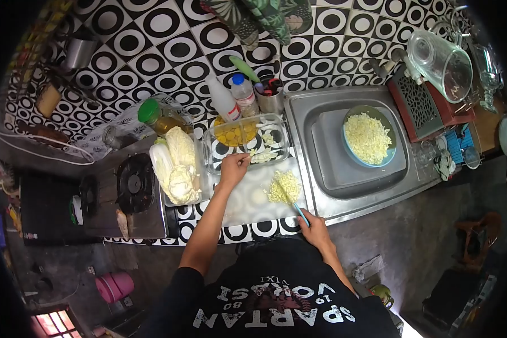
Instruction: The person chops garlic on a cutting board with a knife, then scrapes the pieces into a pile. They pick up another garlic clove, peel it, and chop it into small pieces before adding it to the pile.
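Note:
My right hand [316, 230] grips the blue handle of a knife [302, 215]; its blade lies at a pile of finely chopped cabbage [283, 186] on a whitish cutting board [239, 211]. At the near rim of a clear divided container [207, 151], my left hand [235, 170] has its fingers drawn together. Whatever is between its fingertips is too small to make out. Pale cabbage pieces [263, 156] lie in the container's right part, and yellow-orange slices [234, 133] in the left. Whole napa cabbages [177, 169] rest in a tray left of the board.
In the steel sink [349, 208], a bowl [372, 165] of chopped cabbage sits on a grey lid-like surface. A blue-capped bottle [243, 93], a white bottle [222, 98] and a utensil holder [271, 102] stand behind. A gas stove [135, 183] is to the left.

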